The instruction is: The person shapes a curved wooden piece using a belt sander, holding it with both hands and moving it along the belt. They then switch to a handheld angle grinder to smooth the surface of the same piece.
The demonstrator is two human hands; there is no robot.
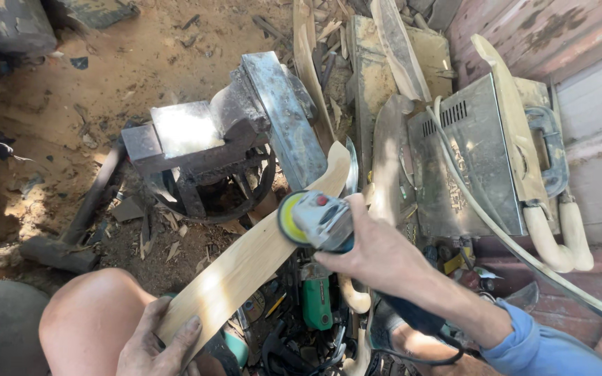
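A long, pale wooden piece (pixel 245 261), smooth and gently curved like a rough-shaped handle, runs from the lower left of the frame up toward the centre. The left hand (pixel 158 341), dusty and grey, is closed around its lower end at the bottom edge, fingers wrapped over the top face, beside a bare knee (pixel 88 310). The right hand (pixel 377 254) comes in from the lower right in a blue sleeve and grips the body of an angle grinder (pixel 322 223), fingers curled tight around its grey metal head. The grinder's round yellow sanding disc (pixel 288 217) sits against the upper part of the wooden piece, just left of centre.

Above them, in the middle of the frame, stands a heavy steel vise (pixel 210 143), dull, scuffed and blocky, with a bright flat top. To the right lies a boxy metal machine case (pixel 472 163) with vent slots, and more pale carved wooden blanks (pixel 510 118) rest across it. The ground (pixel 120 63) at upper left is sandy dirt scattered with wood chips.
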